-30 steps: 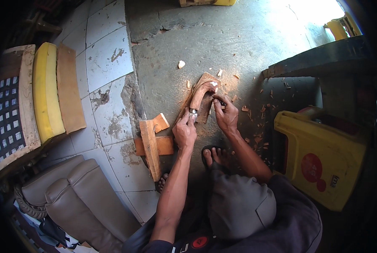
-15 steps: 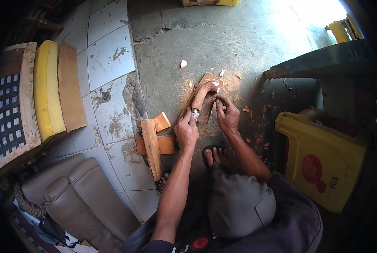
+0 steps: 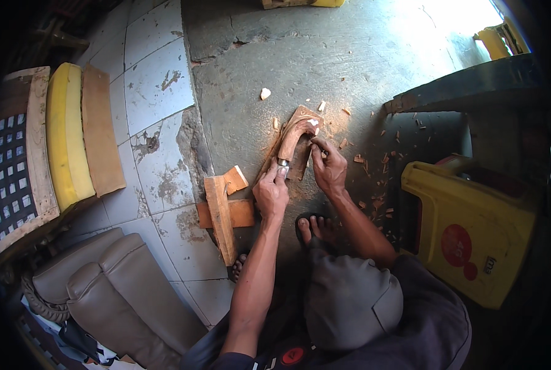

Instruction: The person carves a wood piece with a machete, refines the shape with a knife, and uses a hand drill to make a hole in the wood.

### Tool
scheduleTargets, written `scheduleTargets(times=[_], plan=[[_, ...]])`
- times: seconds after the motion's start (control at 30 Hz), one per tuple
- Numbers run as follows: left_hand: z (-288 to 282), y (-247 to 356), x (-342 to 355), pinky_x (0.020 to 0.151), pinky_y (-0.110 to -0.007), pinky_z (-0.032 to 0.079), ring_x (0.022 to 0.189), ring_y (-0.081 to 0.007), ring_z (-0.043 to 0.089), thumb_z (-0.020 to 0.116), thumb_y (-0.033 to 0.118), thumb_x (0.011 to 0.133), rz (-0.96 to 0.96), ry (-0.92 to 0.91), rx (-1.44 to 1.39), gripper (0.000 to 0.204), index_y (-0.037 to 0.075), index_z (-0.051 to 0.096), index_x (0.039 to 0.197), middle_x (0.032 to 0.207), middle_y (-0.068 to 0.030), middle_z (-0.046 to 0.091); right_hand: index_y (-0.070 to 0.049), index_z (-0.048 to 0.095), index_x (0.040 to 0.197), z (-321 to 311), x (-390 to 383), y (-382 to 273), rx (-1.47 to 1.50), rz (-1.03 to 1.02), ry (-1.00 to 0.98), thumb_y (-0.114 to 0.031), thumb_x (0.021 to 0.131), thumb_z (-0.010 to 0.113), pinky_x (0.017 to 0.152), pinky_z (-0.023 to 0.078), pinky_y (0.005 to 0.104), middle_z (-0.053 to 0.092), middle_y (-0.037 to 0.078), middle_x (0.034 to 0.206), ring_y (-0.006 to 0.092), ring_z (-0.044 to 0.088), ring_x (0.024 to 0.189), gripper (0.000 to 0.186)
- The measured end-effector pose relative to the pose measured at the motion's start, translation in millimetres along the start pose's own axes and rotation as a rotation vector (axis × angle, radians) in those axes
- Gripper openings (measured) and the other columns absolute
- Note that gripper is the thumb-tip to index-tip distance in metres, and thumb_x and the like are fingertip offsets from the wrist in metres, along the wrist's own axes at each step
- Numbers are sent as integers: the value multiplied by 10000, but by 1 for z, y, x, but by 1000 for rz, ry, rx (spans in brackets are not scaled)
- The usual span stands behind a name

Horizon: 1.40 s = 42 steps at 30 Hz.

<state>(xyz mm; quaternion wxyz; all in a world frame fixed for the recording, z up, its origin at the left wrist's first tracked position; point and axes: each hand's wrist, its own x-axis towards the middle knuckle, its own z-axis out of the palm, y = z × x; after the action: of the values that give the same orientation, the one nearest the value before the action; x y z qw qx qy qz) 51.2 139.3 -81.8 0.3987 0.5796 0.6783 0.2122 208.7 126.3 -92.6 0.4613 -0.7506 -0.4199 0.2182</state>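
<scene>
My left hand [image 3: 272, 192] is closed around the near, metal-collared end of a curved wooden handle [image 3: 291, 140]. The handle bends to the right at its far end, where a pale patch shows. Beneath it, a worn wooden board [image 3: 304, 113] lies slanted on the concrete. Close to the handle's bent tip, my right hand [image 3: 330, 169] has thumb and fingers pinched together; whatever is between them is too small to make out. Left of my left hand lie wood offcuts, a long block [image 3: 220, 217] resting across a flat orange-brown piece [image 3: 243, 213].
Wood chips [image 3: 378, 202] and sawdust are scattered around the board. A yellow plastic stool [image 3: 454, 237] stands at right, below a dark bench edge [image 3: 460, 86]. At left are brown cushions [image 3: 133, 277] and a yellow foam piece [image 3: 69, 132]. My bare foot [image 3: 315, 229] is near the hands.
My right hand has shifted very slightly left and up beside the handle's tip. The left hand keeps its hold; the whole view has drifted slightly.
</scene>
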Motion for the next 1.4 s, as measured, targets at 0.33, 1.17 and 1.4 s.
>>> scheduleTargets(times=[0.33, 1.17, 1.4], plan=[[2, -3, 1, 873, -426, 535, 1020, -411, 693, 652, 209, 965, 32, 25, -5, 397, 81, 650, 1341, 1108, -264, 701, -42, 724, 1138, 1, -1, 3, -22, -44, -15, -132, 980, 664, 677, 565, 308, 734, 129, 1021, 191, 704, 797, 192], [0, -1, 0, 862, -425, 539, 1013, -398, 701, 653, 198, 966, -18, 6, -31, 396, 84, 645, 1345, 1113, -253, 706, -92, 728, 1082, 0, 11, -3, -3, -27, -118, -137, 938, 682, 714, 523, 383, 710, 122, 897, 282, 637, 773, 158], [0, -2, -1, 864, -427, 540, 1010, -404, 700, 646, 215, 972, 11, 27, -16, 388, 101, 650, 1343, 1111, -249, 708, -85, 733, 1081, 1, 8, -1, 16, -79, -140, -152, 953, 674, 691, 528, 352, 705, 125, 888, 245, 648, 758, 155]])
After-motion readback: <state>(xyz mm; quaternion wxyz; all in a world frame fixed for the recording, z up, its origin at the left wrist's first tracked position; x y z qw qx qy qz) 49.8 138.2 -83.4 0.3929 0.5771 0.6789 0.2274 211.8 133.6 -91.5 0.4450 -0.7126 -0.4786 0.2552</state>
